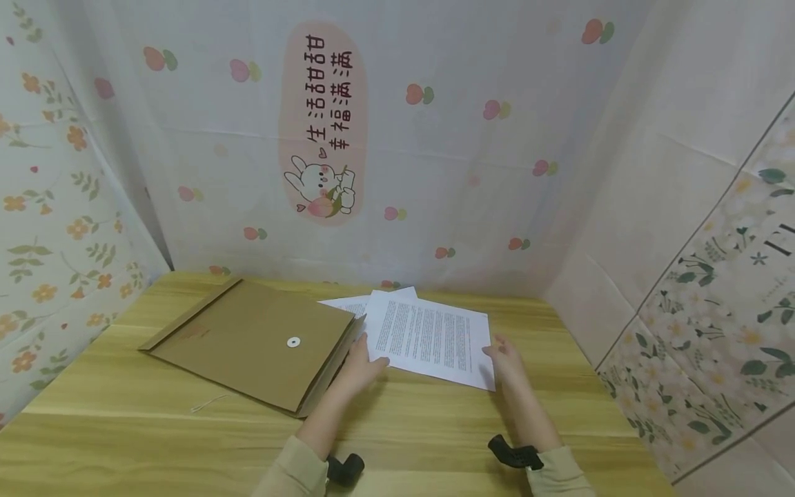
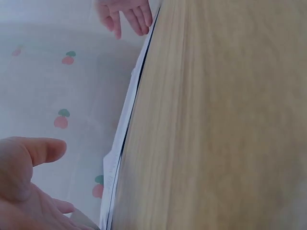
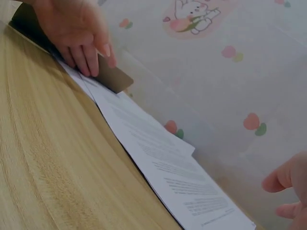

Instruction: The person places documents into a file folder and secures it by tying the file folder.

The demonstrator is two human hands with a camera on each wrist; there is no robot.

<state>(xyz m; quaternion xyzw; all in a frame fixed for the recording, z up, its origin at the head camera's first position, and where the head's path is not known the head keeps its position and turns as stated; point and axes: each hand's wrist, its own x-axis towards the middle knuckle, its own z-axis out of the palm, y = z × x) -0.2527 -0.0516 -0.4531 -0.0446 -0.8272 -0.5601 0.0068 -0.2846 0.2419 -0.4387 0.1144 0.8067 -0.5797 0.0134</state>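
Note:
Printed white paper sheets (image 1: 428, 335) lie on the table, the top one covered in lines of text. Another printed sheet (image 1: 348, 302) shows from under them at a different angle. At the left edge of the paper is my left hand (image 1: 363, 366), its fingers fairly straight and the thumb apart. My right hand (image 1: 509, 362) is by the right edge, thumb spread from the fingers; the right wrist view (image 3: 290, 184) catches only part of it. Beside the left hand lies a brown document envelope (image 1: 248, 345) with a white round button (image 1: 293, 342) and its flap side toward the paper.
A loose pale string (image 1: 208, 404) lies on the wood-grain table (image 1: 422, 435) in front of the envelope. Behind the table hangs a patterned white cloth (image 1: 435, 172), with floral cloths at both sides. Each wrist wears a black band mount (image 1: 515, 453).

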